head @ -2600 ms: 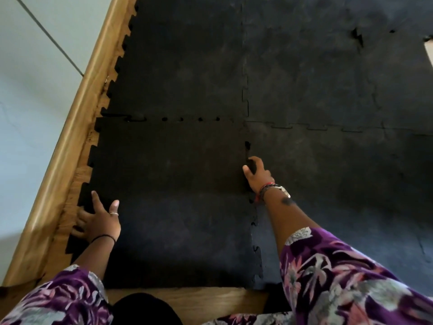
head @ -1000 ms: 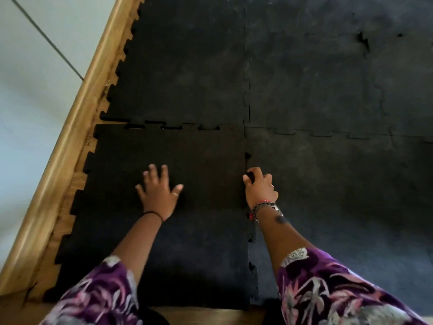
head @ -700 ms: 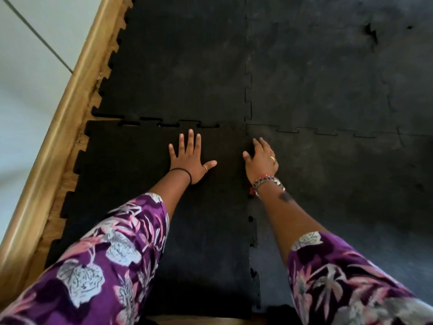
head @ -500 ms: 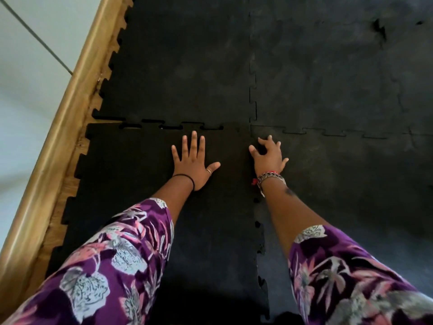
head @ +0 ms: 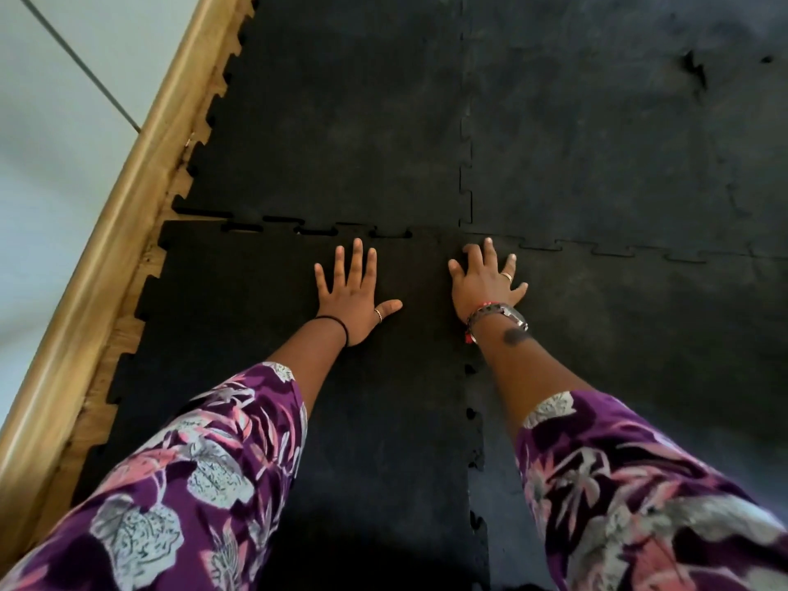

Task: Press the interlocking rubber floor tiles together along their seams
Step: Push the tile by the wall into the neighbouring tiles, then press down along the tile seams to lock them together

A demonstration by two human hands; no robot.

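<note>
Black interlocking rubber tiles cover the floor. The near-left tile (head: 239, 343) lies under my left hand (head: 351, 294), which rests flat with fingers spread, close to the tile's far edge. My right hand (head: 484, 281) lies flat with fingers apart on the seam between that tile and the near-right tile (head: 639, 356), just short of the corner where the tiles meet. The far seam (head: 315, 230) of the near-left tile shows dark gaps at its teeth. The lower part of the right seam (head: 473, 458) also shows small gaps. Both hands hold nothing.
A wooden skirting board (head: 128, 198) runs diagonally along the left, with a light wall (head: 55, 121) beyond it. Bare wooden floor (head: 123, 330) shows between the skirting and the toothed tile edges. The far tiles (head: 597, 134) lie joined, with a small tear (head: 693, 70) at the far right.
My left hand moved from the tile's left edge to its far middle and flattened. My right hand slid forward along the seam toward the corner and spread flat.
</note>
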